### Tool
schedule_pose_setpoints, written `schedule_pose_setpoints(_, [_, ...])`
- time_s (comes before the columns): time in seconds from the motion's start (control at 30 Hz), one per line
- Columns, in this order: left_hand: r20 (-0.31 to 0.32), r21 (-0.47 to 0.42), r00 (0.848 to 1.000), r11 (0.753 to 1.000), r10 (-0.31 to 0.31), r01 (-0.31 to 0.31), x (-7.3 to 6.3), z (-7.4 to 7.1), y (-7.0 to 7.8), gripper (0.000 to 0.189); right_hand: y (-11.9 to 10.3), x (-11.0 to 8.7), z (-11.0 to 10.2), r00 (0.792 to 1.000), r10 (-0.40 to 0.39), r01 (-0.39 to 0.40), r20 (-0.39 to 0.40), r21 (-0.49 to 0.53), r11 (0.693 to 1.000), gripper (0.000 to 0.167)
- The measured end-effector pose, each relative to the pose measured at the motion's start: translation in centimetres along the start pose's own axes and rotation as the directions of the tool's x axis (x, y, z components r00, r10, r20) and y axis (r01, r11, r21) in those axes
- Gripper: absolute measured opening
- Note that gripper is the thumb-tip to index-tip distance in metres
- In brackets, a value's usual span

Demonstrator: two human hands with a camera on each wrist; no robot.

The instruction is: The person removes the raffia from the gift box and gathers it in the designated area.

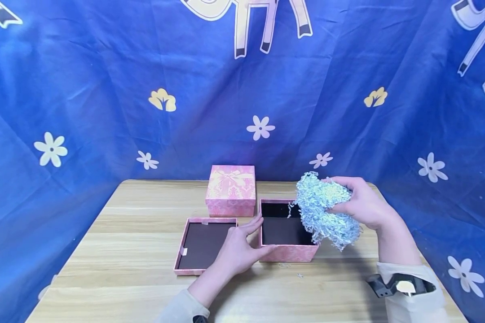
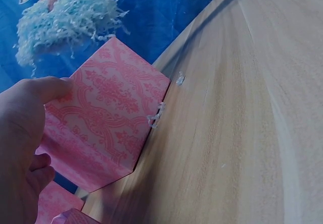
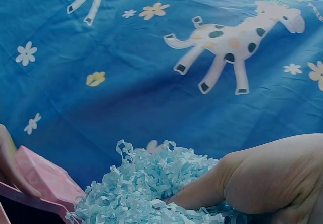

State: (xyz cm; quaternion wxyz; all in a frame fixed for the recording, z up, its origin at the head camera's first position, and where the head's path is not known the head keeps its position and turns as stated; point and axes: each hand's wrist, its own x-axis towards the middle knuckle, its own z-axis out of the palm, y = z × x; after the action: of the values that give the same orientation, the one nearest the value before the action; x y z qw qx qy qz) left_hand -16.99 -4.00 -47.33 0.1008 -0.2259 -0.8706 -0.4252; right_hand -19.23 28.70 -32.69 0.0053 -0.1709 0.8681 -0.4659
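Shredded paper (image 1: 321, 213): right hand (image 1: 363, 204) grips it, left hand (image 1: 241, 247) the box (image 1: 289, 254); wooden table (image 1: 109, 255), blue curtain (image 1: 206, 107) behind.

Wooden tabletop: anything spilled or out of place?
Yes: pale paper scraps lie loose on the tabletop in front of the open pink patterned box, apart from the light-blue shredded-paper clump in the right hand. Nothing else odd.
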Motion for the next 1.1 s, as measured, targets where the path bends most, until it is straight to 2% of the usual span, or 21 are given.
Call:
schedule_pose_setpoints(0.13, [0.001,0.005,1.000,1.000,-0.010,0.010,0.0,0.0,0.1,0.077,0.5,-0.9,-1.1,0.999,0.031,-0.031,-0.015,-0.028,0.999,0.068])
schedule_pose_setpoints(0.23, [0.006,0.005,1.000,1.000,-0.019,0.019,0.0,0.0,0.2,0.077,1.1,-1.5,-1.7,0.999,0.048,-0.049,-0.019,-0.010,0.999,0.068])
schedule_pose_setpoints(0.5, [0.006,-0.013,1.000,1.000,-0.016,0.016,-0.1,0.0,0.2,0.077,3.0,-3.1,-3.0,0.996,0.050,-0.053,-0.070,-0.041,0.998,0.070])
schedule_pose_setpoints(0.6, [0.007,-0.010,1.000,1.000,-0.021,0.021,-0.2,0.0,0.2,0.077,3.9,-3.7,-3.2,0.996,0.060,-0.060,-0.067,0.003,0.998,0.070])
schedule_pose_setpoints(0.73, [0.010,-0.016,1.000,0.999,-0.027,0.027,-0.3,0.0,0.2,0.077,5.3,-4.3,-3.1,0.995,0.089,-0.087,-0.054,0.026,0.996,0.073])
schedule_pose_setpoints(0.97, [0.007,-0.017,1.000,1.000,-0.021,0.021,-0.2,0.0,0.2,0.077,8.0,-4.6,-1.9,0.985,0.160,-0.163,-0.058,-0.032,0.986,0.075])
schedule_pose_setpoints(1.1, [-0.006,-0.021,1.000,1.000,-0.010,0.010,-0.1,0.0,0.2,0.077,9.7,-4.7,-0.8,0.981,0.187,-0.189,-0.045,-0.030,0.982,0.075])
